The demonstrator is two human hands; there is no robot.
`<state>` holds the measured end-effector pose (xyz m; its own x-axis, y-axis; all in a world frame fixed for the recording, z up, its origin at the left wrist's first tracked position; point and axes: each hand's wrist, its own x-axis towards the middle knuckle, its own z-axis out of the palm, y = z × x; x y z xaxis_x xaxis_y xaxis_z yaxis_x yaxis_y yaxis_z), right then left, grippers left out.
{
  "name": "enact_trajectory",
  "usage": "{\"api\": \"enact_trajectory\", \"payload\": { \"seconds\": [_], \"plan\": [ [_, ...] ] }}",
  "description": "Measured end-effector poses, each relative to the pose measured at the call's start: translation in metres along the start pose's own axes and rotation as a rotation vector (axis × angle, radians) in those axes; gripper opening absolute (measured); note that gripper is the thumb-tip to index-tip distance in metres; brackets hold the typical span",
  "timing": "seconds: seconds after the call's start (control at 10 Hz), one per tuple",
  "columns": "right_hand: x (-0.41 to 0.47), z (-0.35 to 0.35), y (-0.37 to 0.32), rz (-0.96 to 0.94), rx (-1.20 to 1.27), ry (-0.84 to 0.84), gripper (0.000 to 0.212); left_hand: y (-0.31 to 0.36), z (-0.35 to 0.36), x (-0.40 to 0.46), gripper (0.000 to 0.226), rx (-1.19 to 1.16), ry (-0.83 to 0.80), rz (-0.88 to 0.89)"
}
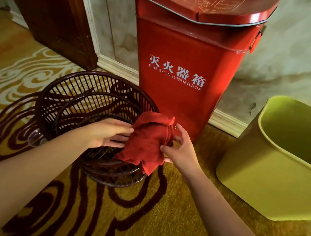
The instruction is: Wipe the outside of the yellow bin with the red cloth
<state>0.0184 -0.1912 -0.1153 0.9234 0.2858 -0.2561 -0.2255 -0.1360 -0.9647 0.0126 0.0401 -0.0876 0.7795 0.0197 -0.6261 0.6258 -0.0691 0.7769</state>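
The red cloth (147,143) hangs crumpled between both hands, over the rim of a dark wicker basket. My left hand (109,133) grips its left edge with the fingers tucked under the fabric. My right hand (181,148) pinches its right side with thumb and fingertips. The yellow bin (271,178) stands upright and open on the carpet at the right, well apart from both hands, with its inside in view and nothing visible in it.
A dark wicker basket (72,99) lies tilted on the patterned carpet below my left hand, a clear plastic piece (35,139) beside it. A tall red fire extinguisher box (185,59) stands against the wall behind. A dark wooden door frame (52,11) is at the back left.
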Motion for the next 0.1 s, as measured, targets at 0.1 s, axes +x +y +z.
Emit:
{"api": "enact_trajectory", "payload": {
  "seconds": [0.1],
  "plan": [
    [-0.0018,-0.0074,-0.0178,0.052,-0.109,0.063,0.090,0.0076,-0.0095,-0.0089,0.024,-0.003,0.043,-0.019]
  ]
}}
